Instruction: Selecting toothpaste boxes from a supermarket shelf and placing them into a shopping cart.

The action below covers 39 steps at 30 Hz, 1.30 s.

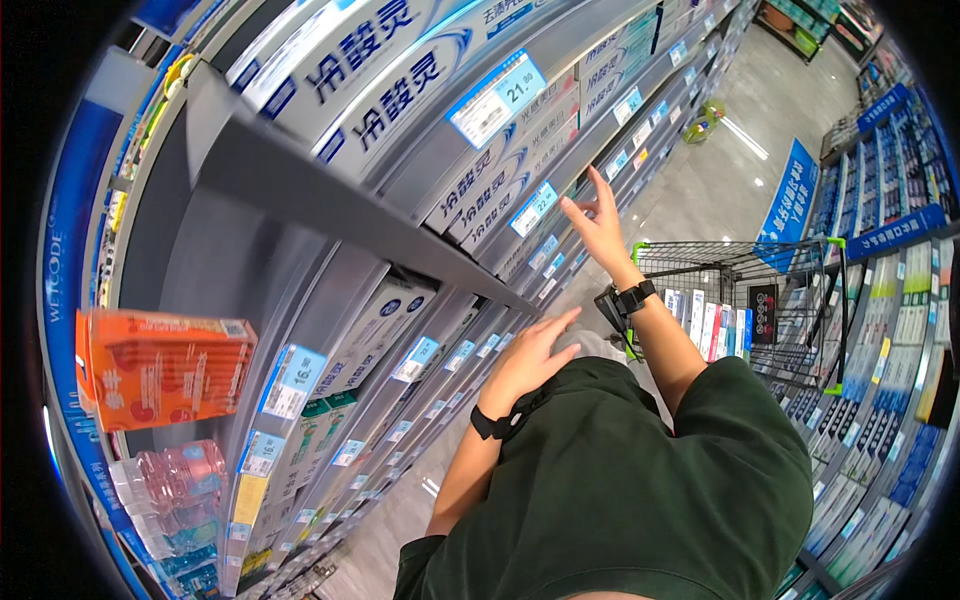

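My right hand is raised beside the shelf edge, with its thumb and fingers apart and nothing held. Its fingertips are close to the price labels; contact cannot be made out. Lower and to the left, my left hand is spread in front of the shelving, also holding nothing. Both wrists wear black bands. White toothpaste boxes with blue lettering stand stacked on the upper shelf. More toothpaste boxes fill the tier below them, and further boxes sit past a grey divider.
A shopping cart with green corners stands at my right, with several upright boxes inside. Stocked shelves line the opposite side of the grey floor. An orange package and clear bottles are at the left.
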{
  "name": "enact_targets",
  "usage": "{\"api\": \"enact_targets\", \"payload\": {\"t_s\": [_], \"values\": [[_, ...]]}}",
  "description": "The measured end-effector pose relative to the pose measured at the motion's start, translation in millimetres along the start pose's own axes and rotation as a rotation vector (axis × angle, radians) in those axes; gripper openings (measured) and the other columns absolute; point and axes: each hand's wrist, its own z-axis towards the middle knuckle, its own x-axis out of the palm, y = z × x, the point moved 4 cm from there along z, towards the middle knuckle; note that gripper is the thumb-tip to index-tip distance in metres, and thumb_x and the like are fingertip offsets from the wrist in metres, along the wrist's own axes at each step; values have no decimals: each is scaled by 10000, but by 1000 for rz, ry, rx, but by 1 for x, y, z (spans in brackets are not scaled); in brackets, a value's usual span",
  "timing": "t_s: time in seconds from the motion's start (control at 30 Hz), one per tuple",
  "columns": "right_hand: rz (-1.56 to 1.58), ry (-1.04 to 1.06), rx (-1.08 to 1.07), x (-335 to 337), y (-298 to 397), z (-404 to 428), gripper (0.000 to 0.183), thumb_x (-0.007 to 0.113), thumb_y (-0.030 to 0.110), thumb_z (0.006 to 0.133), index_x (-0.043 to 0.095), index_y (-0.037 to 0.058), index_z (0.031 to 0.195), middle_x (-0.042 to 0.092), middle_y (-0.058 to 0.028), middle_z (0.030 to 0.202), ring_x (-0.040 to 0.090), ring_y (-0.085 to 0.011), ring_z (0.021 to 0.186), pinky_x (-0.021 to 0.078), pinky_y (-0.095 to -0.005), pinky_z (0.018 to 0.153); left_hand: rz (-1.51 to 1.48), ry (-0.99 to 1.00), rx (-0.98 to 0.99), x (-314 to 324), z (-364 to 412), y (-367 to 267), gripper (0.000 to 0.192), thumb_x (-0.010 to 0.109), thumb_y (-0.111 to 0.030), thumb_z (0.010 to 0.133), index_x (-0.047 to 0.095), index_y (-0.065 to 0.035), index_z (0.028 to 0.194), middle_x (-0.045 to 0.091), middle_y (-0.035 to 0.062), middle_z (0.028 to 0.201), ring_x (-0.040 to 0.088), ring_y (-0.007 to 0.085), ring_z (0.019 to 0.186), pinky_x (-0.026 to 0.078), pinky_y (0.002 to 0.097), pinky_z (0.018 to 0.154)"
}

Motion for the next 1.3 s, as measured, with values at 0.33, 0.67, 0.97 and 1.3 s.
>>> {"api": "enact_targets", "payload": {"t_s": [0.33,0.67,0.97,1.3], "values": [[-247,-313,107,-94,-12,-160,515,749,190,905,554,22,1351,451,-175,1436,610,-249,1137,569,-329,850,205,107,53,-2,-102,42,627,691,-347,930,501,-55,1451,635,221,1327,620,381,1207,490,422,1011],[-216,-731,353,-222,19,-389,317,541,-94,880,656,-49,1172,684,-144,1081,701,-168,846,554,-260,694,501,450,35,52,-158,99,719,702,-366,900,433,-57,1490,621,217,1326,599,414,1190,482,488,1005],[-13,-825,396,-258,21,-449,237,577,6,962,657,-27,1183,674,-106,1089,703,-170,813,562,-258,665,474,420,126,95,-185,73,664,700,-319,896,471,-49,1457,642,240,1260,612,411,1153,492,474,979],[0,-692,547,-379,7,-534,218,656,137,973,688,49,1170,696,-41,1027,673,-119,762,515,-254,624,505,364,-52,197,-198,50,647,721,-311,897,497,-49,1445,643,246,1293,616,390,1211,498,453,1005]]}}
